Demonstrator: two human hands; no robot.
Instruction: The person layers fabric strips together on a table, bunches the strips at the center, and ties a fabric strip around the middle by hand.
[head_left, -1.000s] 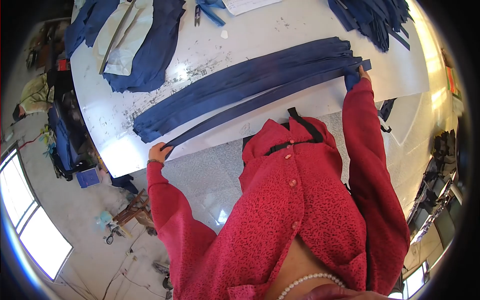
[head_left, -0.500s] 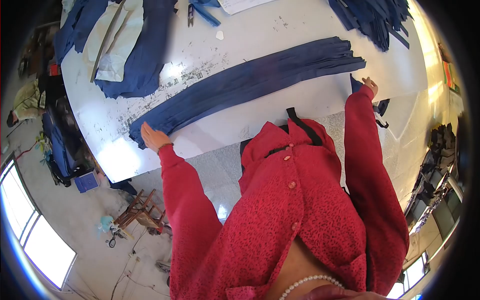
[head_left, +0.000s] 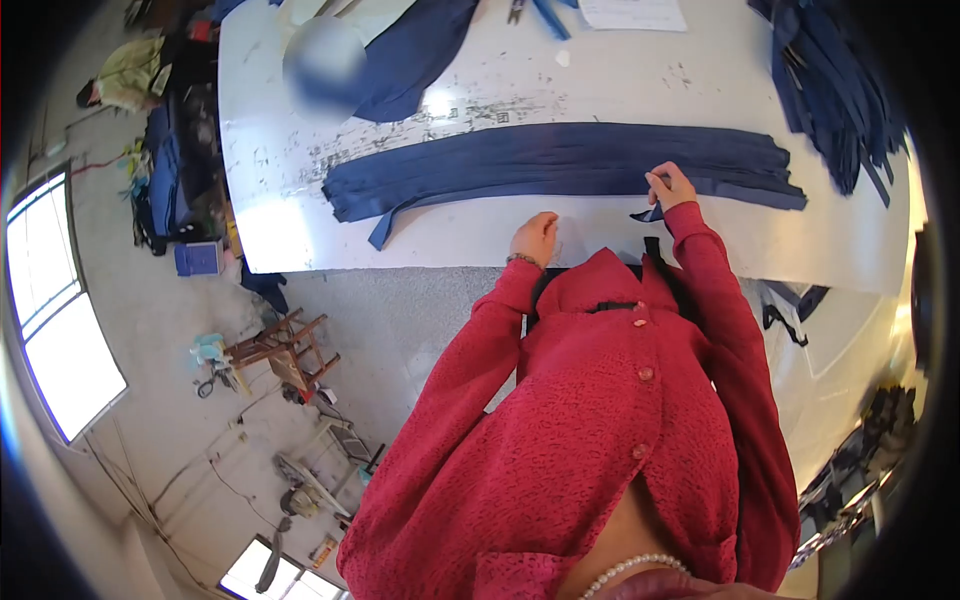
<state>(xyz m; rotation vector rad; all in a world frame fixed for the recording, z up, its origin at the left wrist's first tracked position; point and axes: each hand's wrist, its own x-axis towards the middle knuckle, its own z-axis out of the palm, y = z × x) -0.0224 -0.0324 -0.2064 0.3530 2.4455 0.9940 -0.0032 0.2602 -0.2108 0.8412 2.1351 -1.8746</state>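
Note:
A long stack of dark blue fabric strips (head_left: 560, 160) lies lengthwise across the white table (head_left: 590, 240). My right hand (head_left: 672, 187) is closed in a pinch at the front edge of the stack, on a blue fabric strip (head_left: 648, 214) whose end hangs below the fingers. Over the table's near edge, my left hand (head_left: 535, 238) has its fingers curled together, with nothing seen in them. It is apart from the fabric. One strip end (head_left: 381, 232) sticks out toward me from the left part of the stack.
A bundle of blue strips (head_left: 835, 95) lies at the back right. Larger blue fabric pieces (head_left: 420, 60) are at the back left. Near the far edge are a paper sheet (head_left: 632, 12) and small snips (head_left: 516, 10). A wooden stool (head_left: 285, 350) stands on the floor at left.
My left hand has left the stack's left end and come in toward my body. My right hand has moved left from beyond the right end, over the stack's front edge. The view has shifted.

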